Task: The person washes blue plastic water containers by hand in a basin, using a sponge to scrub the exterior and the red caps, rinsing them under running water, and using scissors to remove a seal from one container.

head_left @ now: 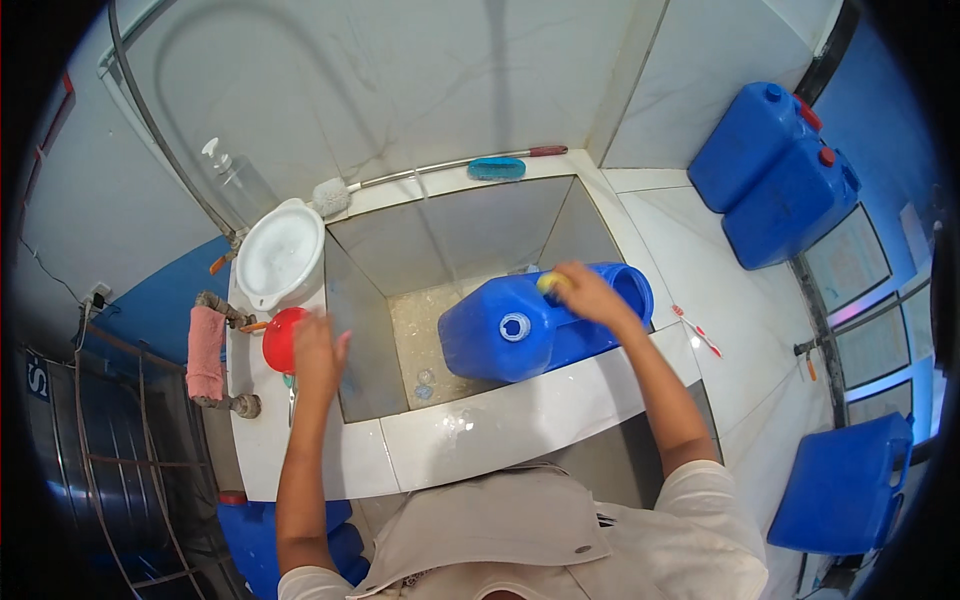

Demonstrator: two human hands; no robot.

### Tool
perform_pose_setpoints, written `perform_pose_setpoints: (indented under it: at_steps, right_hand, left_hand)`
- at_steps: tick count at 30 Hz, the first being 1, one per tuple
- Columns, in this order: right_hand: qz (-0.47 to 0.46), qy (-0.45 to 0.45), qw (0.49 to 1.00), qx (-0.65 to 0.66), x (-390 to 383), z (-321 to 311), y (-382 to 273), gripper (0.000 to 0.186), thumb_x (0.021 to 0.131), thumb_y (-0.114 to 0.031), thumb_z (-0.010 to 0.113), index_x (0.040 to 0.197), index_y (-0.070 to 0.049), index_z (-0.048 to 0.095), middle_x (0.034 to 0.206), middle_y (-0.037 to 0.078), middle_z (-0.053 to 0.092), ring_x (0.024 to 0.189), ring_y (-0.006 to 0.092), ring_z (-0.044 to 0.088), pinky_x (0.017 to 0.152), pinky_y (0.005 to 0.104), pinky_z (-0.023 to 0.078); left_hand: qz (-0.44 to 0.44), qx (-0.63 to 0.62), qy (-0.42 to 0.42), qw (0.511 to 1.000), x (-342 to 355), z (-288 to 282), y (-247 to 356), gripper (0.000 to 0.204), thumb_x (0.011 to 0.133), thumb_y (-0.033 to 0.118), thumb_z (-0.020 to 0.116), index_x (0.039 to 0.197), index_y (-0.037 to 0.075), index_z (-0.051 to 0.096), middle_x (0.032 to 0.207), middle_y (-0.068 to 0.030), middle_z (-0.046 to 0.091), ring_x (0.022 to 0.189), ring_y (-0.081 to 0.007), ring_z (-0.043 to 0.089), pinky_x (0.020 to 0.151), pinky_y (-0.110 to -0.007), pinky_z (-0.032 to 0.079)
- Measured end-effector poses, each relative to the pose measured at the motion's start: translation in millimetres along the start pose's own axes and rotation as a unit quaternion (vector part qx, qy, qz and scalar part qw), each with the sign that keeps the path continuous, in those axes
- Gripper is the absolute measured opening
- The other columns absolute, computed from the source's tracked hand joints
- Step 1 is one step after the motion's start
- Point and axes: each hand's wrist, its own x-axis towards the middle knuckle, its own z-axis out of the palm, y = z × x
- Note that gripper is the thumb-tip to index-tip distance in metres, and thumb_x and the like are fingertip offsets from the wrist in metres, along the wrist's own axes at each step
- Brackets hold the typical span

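A blue jerrycan (pixel 485 335) lies tilted in the tiled basin, its uncapped mouth (pixel 514 326) facing up. Against its right end is a blue container with a wide round rim (pixel 640 295); I cannot tell where one ends and the other begins. My right hand (pixel 588 295) presses a yellow sponge (pixel 549 284) to the top of the jerrycan. On the left ledge, my left hand (pixel 318 350) is beside a round red bowl-like thing (pixel 282 342), partly covering it. Its thumb stands apart from the fingers, and nothing shows in its grasp.
A white basin (pixel 281 255) and a clear pump bottle (pixel 240 185) stand at the left. A long-handled brush (pixel 333 196) and a blue scrub brush (pixel 497 168) lie along the back ledge. A red-and-white toothbrush (pixel 697 332) lies right. Blue jerrycans (pixel 790 195) stand further right.
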Motion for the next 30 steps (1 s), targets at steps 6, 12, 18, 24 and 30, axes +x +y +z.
perform_pose_setpoints:
  at_steps: [6, 12, 18, 24, 30]
  right_hand:
    - [0.039, 0.094, 0.993, 0.064, -15, 7, -14, 0.026, 0.080, -0.023, 0.054, 0.093, -0.001, 0.057, 0.092, 0.019, 0.056, 0.089, 0.0366, 0.055, 0.077, 0.0421, 0.044]
    - [-0.022, 0.145, 0.989, 0.001, -25, 14, -5, 0.022, 0.080, -0.022, 0.052, 0.092, -0.003, 0.056, 0.088, 0.016, 0.054, 0.084, 0.0349, 0.053, 0.074, 0.0433, 0.043]
    - [-0.024, 0.186, 0.982, -0.009, -28, 18, -5, 0.020, 0.080, -0.022, 0.051, 0.088, -0.005, 0.056, 0.086, 0.014, 0.054, 0.081, 0.0336, 0.052, 0.073, 0.0434, 0.043]
    - [-0.032, 0.149, 0.988, -0.001, -27, 13, -7, 0.022, 0.080, -0.021, 0.052, 0.092, -0.004, 0.056, 0.087, 0.015, 0.054, 0.083, 0.0340, 0.051, 0.074, 0.0435, 0.043]
    - [0.013, 0.106, 0.980, -0.166, -2, -56, 47, 0.023, 0.075, -0.022, 0.057, 0.086, -0.003, 0.061, 0.089, 0.016, 0.056, 0.090, 0.0341, 0.051, 0.081, 0.0417, 0.042]
  left_hand:
    - [0.322, -0.152, -0.077, 0.931, 46, -20, 185, 0.035, 0.081, 0.028, 0.059, 0.108, 0.005, 0.053, 0.100, -0.0186, 0.053, 0.091, -0.0301, 0.055, 0.075, -0.039, 0.047]
    - [0.302, -0.072, -0.015, 0.950, 49, 24, 217, 0.020, 0.078, 0.026, 0.059, 0.082, 0.008, 0.051, 0.069, -0.0112, 0.050, 0.055, -0.0247, 0.057, 0.045, -0.036, 0.048]
    - [0.179, -0.075, 0.010, 0.981, 38, 32, 234, 0.022, 0.079, 0.027, 0.058, 0.077, 0.008, 0.047, 0.059, -0.0121, 0.051, 0.045, -0.0267, 0.056, 0.041, -0.037, 0.047]
    - [0.093, -0.050, -0.023, 0.994, 36, 27, 244, 0.020, 0.079, 0.025, 0.056, 0.078, 0.006, 0.048, 0.059, -0.0127, 0.054, 0.048, -0.0283, 0.057, 0.042, -0.038, 0.047]
    - [0.268, -0.158, 0.040, 0.950, 64, 33, 296, 0.019, 0.076, 0.019, 0.058, 0.080, 0.002, 0.053, 0.065, -0.0150, 0.058, 0.058, -0.0364, 0.059, 0.056, -0.044, 0.049]
